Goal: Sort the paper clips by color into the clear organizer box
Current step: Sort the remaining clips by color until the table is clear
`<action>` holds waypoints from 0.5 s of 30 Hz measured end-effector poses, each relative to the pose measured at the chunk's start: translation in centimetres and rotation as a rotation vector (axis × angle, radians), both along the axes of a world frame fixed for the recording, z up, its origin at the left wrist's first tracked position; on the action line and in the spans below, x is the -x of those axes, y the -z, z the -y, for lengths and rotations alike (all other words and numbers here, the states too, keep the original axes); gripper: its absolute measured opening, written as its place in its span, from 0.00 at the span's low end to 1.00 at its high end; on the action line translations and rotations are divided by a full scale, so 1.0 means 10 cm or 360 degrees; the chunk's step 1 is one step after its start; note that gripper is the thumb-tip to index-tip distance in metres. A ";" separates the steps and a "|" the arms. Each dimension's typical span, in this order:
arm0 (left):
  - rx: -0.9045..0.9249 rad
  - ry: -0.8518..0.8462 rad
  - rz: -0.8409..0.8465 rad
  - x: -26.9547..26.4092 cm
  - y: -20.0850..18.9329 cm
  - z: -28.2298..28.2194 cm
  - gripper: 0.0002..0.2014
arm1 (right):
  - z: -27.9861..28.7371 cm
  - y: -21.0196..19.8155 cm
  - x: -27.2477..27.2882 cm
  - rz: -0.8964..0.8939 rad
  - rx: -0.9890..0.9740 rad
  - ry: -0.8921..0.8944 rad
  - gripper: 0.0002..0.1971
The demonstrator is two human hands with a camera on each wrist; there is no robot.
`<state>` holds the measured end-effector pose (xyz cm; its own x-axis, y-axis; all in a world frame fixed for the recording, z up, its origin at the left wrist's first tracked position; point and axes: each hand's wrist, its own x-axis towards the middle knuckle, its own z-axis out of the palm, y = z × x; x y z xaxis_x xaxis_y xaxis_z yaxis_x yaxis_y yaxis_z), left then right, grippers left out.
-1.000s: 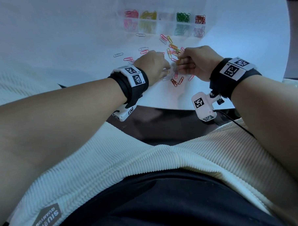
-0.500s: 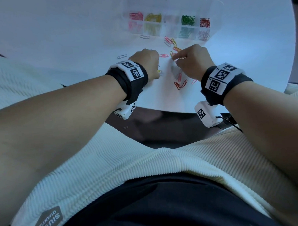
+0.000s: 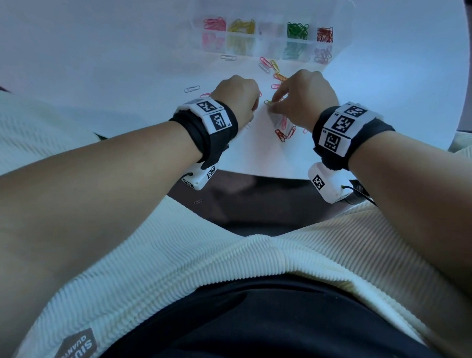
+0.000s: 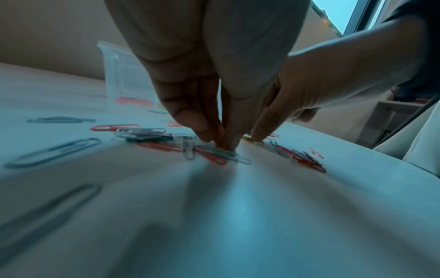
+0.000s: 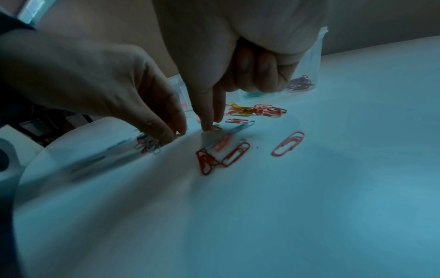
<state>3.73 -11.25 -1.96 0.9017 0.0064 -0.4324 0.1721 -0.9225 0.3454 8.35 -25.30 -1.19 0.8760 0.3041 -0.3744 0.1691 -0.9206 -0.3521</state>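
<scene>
The clear organizer box [image 3: 267, 46] stands at the back of the white table [image 3: 115, 48], with pink, yellow, pale, green and red clips in separate compartments. Loose paper clips [image 3: 281, 133] lie scattered in front of it. My left hand [image 4: 220, 144] points down into the pile, its thumb and fingers pinching a yellow clip [image 4: 219, 146] against the table. My right hand [image 5: 209, 129] is right beside it. Its thumb and index finger pinch a pale yellow clip [image 5: 216, 128], and its other fingers are curled in. In the head view the backs of both hands hide the fingertips.
Red and orange clips [image 5: 228, 150] lie just in front of my right hand, and a mixed heap [image 5: 257, 111] lies nearer the box. Grey clips [image 4: 52, 152] are spread to the left. The table's front edge [image 3: 256, 175] is close to my wrists.
Both hands stay over the loose pile. The right index finger, stretched toward clips farther back half a second ago, has come down beside the left hand's fingertips.
</scene>
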 end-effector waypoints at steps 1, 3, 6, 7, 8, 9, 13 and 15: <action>-0.0013 0.0005 0.0003 0.00 0.00 0.00 0.10 | -0.01 0.01 0.01 -0.0008 0.0033 0.0006 0.09; -0.0036 0.0021 0.0000 0.02 0.01 0.00 0.12 | -0.02 0.03 0.02 -0.0029 0.0090 0.0015 0.09; -0.0043 0.0052 -0.0011 0.04 0.01 -0.01 0.13 | -0.03 0.05 0.05 -0.0104 0.0137 0.0029 0.11; -0.0041 0.0059 -0.0017 0.05 0.01 -0.01 0.13 | -0.03 0.05 0.06 -0.0118 0.0168 0.0025 0.13; -0.0040 0.0069 -0.0023 0.05 0.00 -0.01 0.12 | -0.03 0.06 0.07 -0.0115 0.0217 0.0007 0.15; -0.0044 0.0081 -0.0027 0.06 0.00 -0.01 0.12 | -0.02 0.07 0.09 -0.0106 0.0273 -0.0020 0.16; -0.0032 0.0127 -0.0001 0.09 -0.02 -0.01 0.11 | -0.01 0.10 0.11 -0.0098 0.0382 -0.0071 0.17; 0.0017 0.0084 0.0039 0.07 -0.07 -0.02 0.10 | 0.00 0.11 0.10 -0.0111 0.0378 -0.0061 0.17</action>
<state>2.98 -11.03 -1.29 0.9108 -0.0461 -0.4102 0.1146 -0.9264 0.3586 7.33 -25.25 -2.33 0.8351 0.2332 -0.4983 0.1887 -0.9722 -0.1388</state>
